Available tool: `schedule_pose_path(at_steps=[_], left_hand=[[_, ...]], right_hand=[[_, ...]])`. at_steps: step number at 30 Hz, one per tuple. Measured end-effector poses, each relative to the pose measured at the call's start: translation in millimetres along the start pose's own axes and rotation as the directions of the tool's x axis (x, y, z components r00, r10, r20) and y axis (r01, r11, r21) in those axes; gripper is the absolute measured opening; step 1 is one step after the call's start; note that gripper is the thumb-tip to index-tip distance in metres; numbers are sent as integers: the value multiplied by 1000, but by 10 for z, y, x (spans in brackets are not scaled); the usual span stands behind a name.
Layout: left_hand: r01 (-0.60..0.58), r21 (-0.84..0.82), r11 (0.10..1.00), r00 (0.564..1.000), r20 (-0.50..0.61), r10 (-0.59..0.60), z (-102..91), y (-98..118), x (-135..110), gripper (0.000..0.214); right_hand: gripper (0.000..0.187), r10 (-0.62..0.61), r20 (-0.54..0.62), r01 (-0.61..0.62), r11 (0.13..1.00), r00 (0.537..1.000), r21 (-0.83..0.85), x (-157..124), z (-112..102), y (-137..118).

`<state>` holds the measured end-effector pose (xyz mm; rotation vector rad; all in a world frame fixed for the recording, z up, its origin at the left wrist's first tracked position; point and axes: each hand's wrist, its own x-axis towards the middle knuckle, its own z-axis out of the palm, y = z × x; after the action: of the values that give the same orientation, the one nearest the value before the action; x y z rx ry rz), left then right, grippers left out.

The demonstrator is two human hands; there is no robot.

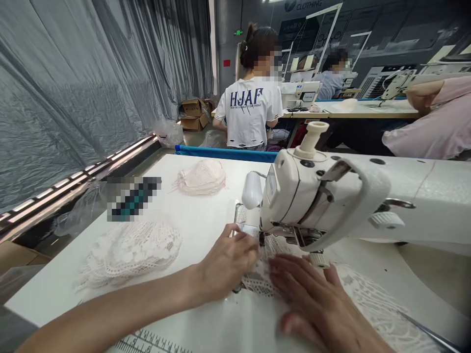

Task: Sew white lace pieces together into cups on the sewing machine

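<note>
A white sewing machine (331,196) stands on the white table (206,220). A strip of white lace (265,279) lies under its needle and runs off to the right. My left hand (226,262) rests on the lace just left of the presser foot, fingers curled and pressing it down. My right hand (312,294) lies flat on the lace in front of the needle, fingers stretched out toward the foot.
A heap of white lace pieces (128,252) lies at the left, a smaller pinkish pile (202,177) farther back. A person in a white T-shirt (250,110) sits ahead at another table; a pink-sleeved person (434,122) is at the right. Grey plastic sheeting (73,83) hangs at the left.
</note>
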<state>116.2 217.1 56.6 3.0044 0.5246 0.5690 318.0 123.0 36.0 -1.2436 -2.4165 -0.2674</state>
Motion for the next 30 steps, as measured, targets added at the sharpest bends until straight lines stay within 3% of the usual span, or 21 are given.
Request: schedule_pose_path(at_steps=[2, 4, 6, 9, 12, 16, 18, 21, 25, 30], left_hand=[[-38, -93, 995, 999, 5, 39, -49, 105, -77, 12], [-55, -132, 990, 998, 20, 58, -74, 185, -124, 27], [-78, -93, 993, 997, 11, 79, -63, 213, -148, 34], [-107, 21, 994, 994, -8, 107, -5, 176, -162, 14], [-87, 31, 996, 995, -44, 89, 34, 130, -165, 19], [-53, -58, 997, 992, -119, 46, 48, 137, -161, 26], [-40, -46, 998, 989, -147, 33, 76, 149, -159, 35], [-30, 20, 999, 986, -165, 33, 148, 138, -154, 15], [-16, 64, 998, 982, -184, 28, 192, 95, -159, 22], [-88, 112, 990, 976, -191, 108, 120, 103, -204, 18]], right_hand=[[53, 3, -85, -2, 1000, 996, 11, -44, 2, -112], [53, 51, -131, -45, 998, 990, 48, -57, 16, -179], [46, 83, -130, -75, 995, 988, 65, -45, 28, -197], [33, 59, -84, -55, 998, 995, 44, -10, 36, -184], [17, 52, -106, -51, 999, 993, 12, 13, 43, -180], [31, 76, -142, -71, 997, 987, 40, 51, 24, -175], [27, 78, -136, -74, 997, 988, 31, 93, 3, -167], [21, 89, -136, -95, 995, 987, -38, 163, -1, -178], [18, 163, -121, -173, 981, 979, -86, 163, 55, -234], [23, 180, -94, -183, 983, 979, -28, 28, 72, -253]])
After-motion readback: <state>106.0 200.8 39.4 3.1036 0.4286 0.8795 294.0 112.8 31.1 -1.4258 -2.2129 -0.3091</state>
